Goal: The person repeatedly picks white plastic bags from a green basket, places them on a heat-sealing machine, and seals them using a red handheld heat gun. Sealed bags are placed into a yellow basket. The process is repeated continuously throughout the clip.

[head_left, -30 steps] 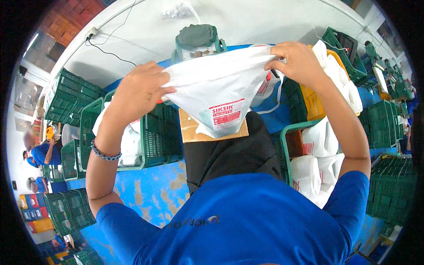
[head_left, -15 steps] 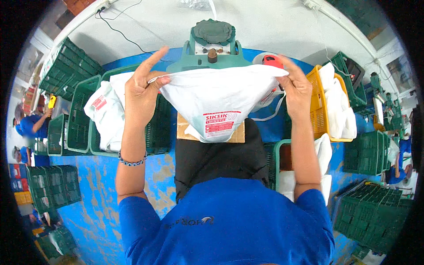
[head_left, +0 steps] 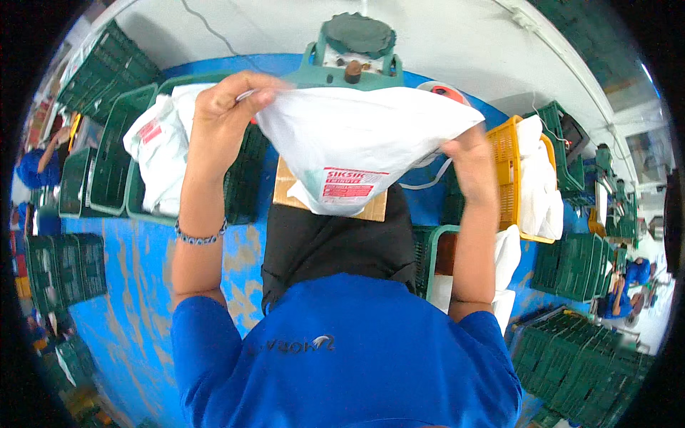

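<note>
A white plastic bag [head_left: 349, 135] with a block of red print is stretched wide across its top edge, its lower part bulging and narrowing downward. My left hand [head_left: 222, 114] pinches its upper left corner between thumb and fingers. At the upper right side my right hand [head_left: 472, 157] grips the bag, its fingers partly hidden and slightly smeared. A brown cardboard piece [head_left: 285, 187] shows behind the bag's lower end, above my dark-clothed lap. Just beyond the bag stands a green machine [head_left: 332, 77] with a brown knob.
Left, green crates [head_left: 100, 192] hold more printed white bags [head_left: 160, 160]. Right, a yellow crate [head_left: 508, 167] holds white packages [head_left: 539, 189]. A green crate [head_left: 426, 264] stands by my right forearm. A red-and-white device [head_left: 446, 93] with a pale strap sits behind the bag. Co-workers are at both sides.
The bag and both hands have shifted slightly up and left in view, and so has the surrounding scene. My right hand now sits lower on its corner, its fingers more curled. The bag stays held.
</note>
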The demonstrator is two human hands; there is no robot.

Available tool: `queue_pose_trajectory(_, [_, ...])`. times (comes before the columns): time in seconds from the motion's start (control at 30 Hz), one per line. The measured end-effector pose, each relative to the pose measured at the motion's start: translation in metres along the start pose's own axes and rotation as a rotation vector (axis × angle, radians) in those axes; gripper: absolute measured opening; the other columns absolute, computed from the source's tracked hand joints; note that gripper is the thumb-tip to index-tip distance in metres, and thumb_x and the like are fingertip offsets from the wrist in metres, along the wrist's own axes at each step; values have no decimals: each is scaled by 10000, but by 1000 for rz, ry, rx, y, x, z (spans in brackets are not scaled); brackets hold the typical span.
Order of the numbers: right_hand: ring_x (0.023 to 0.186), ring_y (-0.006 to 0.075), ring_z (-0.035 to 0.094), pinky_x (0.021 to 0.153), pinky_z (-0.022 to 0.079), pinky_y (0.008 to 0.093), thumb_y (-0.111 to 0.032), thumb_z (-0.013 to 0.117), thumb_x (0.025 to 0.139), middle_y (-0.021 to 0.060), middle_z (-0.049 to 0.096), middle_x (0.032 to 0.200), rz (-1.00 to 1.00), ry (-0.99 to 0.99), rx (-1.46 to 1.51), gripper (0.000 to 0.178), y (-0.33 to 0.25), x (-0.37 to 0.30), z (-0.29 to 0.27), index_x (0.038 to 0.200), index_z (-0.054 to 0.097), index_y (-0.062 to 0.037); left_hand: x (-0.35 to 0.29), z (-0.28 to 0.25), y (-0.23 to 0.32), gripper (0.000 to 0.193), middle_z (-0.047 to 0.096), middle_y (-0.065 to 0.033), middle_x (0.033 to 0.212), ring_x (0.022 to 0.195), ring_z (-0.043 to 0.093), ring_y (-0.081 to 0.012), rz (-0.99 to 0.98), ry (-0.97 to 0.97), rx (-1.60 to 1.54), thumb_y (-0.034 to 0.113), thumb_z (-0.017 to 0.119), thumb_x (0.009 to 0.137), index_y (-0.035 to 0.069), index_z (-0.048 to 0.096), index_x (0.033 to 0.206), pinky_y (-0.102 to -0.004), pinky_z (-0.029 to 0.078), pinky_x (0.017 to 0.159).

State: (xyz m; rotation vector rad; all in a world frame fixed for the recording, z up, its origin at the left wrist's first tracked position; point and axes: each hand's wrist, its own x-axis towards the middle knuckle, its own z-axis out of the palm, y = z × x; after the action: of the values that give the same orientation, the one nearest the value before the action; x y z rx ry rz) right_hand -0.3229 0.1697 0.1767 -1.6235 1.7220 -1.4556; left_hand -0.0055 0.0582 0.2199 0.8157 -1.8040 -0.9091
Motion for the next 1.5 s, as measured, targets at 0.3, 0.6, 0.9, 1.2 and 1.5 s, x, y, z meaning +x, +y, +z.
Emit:
queue_pose_trajectory(0.3, [953,94,537,834,423,244,-158,662,854,42,627,1066,208,81,783,317,56,-13,36,1123,624,4,-46,41,-69,237,661,-48,947,847,588,-109,-312,217,-401,66,665,810,-27,638,1027,-254,470,766])
queue_pose_trajectory(0.6, [899,104,524,835,406,255,-264,634,886,56,633,985,264,257,509,373,51,-40,63,1062,624,65,-69,65,-65,187,567,7,791,746,485,-66,-273,488,-228,158,582,904,-25,597,939,-232,415,678])
queue_pose_trajectory(0.9, [755,89,515,699,435,250,-221,561,933,26,594,804,104,420,267,268,65,-45,100,831,587,25,-61,74,-110,207,515,-179,649,526,482,-241,-73,648,218,162,546,920,-16,518,817,-315,384,495])
queue_pose_trajectory(1.2, [882,129,580,803,452,281,-254,465,968,128,656,929,379,189,126,364,156,-113,173,1075,583,73,-135,109,-201,219,512,-280,687,638,488,-455,-637,416,246,183,528,914,-18,501,832,-408,420,554])
queue_pose_trajectory(1.5, [786,76,527,718,424,234,-153,561,910,26,619,896,655,147,478,209,149,-97,120,968,622,39,-114,76,-170,192,648,-31,890,766,578,-88,-675,329,-637,119,610,873,-29,642,992,-237,469,709])
